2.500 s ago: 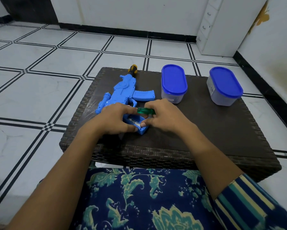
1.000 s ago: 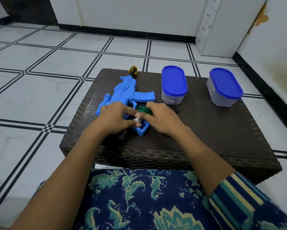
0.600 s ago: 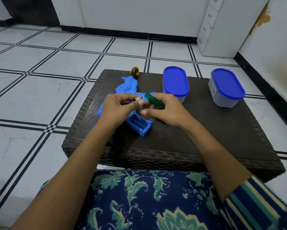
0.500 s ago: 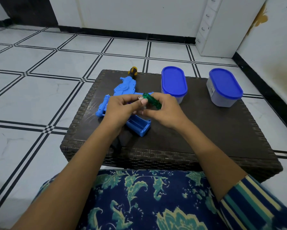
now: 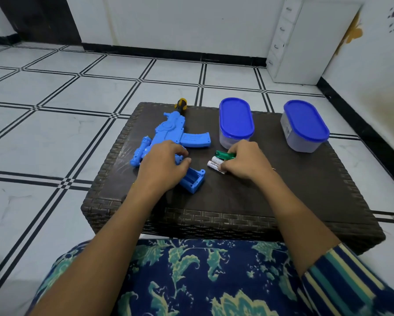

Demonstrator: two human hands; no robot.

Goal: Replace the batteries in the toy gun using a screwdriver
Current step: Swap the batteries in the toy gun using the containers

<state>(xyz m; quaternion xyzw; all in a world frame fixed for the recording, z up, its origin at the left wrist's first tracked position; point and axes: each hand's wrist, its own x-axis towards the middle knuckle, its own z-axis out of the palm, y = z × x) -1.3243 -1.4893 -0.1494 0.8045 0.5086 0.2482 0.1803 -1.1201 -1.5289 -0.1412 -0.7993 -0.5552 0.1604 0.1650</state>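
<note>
A blue toy gun (image 5: 171, 133) lies on the dark woven table (image 5: 282, 190), its open battery compartment (image 5: 193, 180) at the near end. My left hand (image 5: 161, 167) rests curled on the gun's grip just beside that compartment. To the right, two white batteries (image 5: 214, 164) lie side by side on the table. My right hand (image 5: 246, 160) touches them with its fingertips while it holds the green screwdriver (image 5: 223, 154) against the fingers. The screwdriver's shaft is hidden by the hand.
Two clear containers with blue lids (image 5: 235, 119) (image 5: 305, 124) stand at the back of the table. A yellow and black tip (image 5: 181, 103) shows at the gun's far end. A white drawer cabinet (image 5: 305, 42) stands against the far wall. My patterned lap is below.
Both hands were raised over the gun, pinching a battery. My right hand has moved right and down to the table, where batteries now lie; my left hand has dropped onto the gun.
</note>
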